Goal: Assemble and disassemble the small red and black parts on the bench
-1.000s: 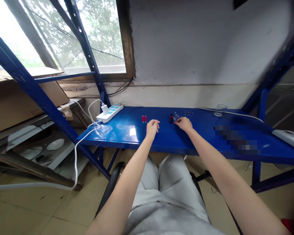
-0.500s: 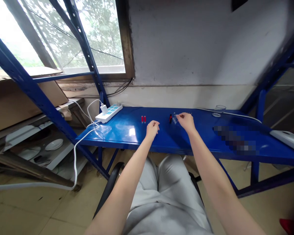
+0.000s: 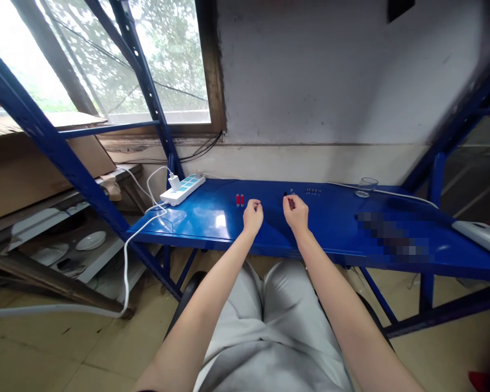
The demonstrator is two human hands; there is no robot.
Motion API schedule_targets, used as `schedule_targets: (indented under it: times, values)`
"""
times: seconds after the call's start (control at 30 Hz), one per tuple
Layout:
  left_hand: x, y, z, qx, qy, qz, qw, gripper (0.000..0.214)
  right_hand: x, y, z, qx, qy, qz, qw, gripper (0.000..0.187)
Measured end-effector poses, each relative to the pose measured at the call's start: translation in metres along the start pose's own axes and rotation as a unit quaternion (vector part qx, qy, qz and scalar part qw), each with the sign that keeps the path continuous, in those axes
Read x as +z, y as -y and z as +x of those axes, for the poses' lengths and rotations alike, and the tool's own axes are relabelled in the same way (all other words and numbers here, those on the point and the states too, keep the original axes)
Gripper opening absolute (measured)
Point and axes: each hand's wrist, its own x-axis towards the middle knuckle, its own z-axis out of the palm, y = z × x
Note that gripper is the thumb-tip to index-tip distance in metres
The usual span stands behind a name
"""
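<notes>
Over the blue table [image 3: 204, 218], my left hand [image 3: 253, 216] is closed in a pinch; whatever its fingertips hold, if anything, is too small to make out. Two small red cylinders with clear ends [image 3: 239, 200] stand side by side just to its left. My right hand [image 3: 296, 213] is closed too, thumb against curled fingers, and I cannot tell what is in it. It partly hides a small black piece [image 3: 285, 194] and some small clear pieces [image 3: 292, 191]. Behind it to the right, several tiny metallic-looking bits [image 3: 313, 191] lie in rows.
A white power strip [image 3: 183, 189] with a plugged-in charger lies at the table's left end, its cable hanging over the edge. At the back right stands a clear glass [image 3: 366, 187]. A blurred-out dark object [image 3: 392, 235] and a white device [image 3: 482, 237] are at the right.
My right hand has moved left and toward me, away from the clear pieces, and is now closer to my left hand. The rows of tiny bits have come into view. My left hand has hardly moved.
</notes>
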Motion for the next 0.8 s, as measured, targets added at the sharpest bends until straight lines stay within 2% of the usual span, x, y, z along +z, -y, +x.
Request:
schedule_targets:
  times: [0.07, 0.13, 0.27, 0.4, 0.53, 0.8]
  values:
    - [-0.002, -0.001, 0.001, 0.054, -0.014, 0.075, 0.996, 0.018, 0.002, 0.001, -0.002, -0.022, 0.011, 0.006, 1.000, 0.031]
    - [-0.007, -0.003, 0.002, 0.099, -0.002, 0.152, 0.983, 0.020, 0.003, 0.003, -0.003, -0.036, 0.016, 0.009, 0.999, 0.030]
    - [-0.030, -0.008, 0.010, 0.168, 0.037, 0.319, 0.932, 0.026, 0.003, 0.003, -0.004, -0.033, 0.034, 0.008, 0.999, 0.031]
    - [-0.057, -0.008, 0.019, 0.162, 0.065, 0.443, 0.879, 0.040, 0.002, 0.004, -0.004, -0.020, 0.049, 0.003, 0.999, 0.032]
    - [-0.073, 0.000, 0.020, 0.166, 0.108, 0.499, 0.844, 0.055, 0.002, 0.005, -0.005, -0.028, 0.062, 0.004, 0.998, 0.032]
    - [-0.073, 0.003, 0.024, 0.140, 0.129, 0.525, 0.829, 0.065, 0.003, 0.005, -0.006, -0.026, 0.068, 0.010, 0.997, 0.031]
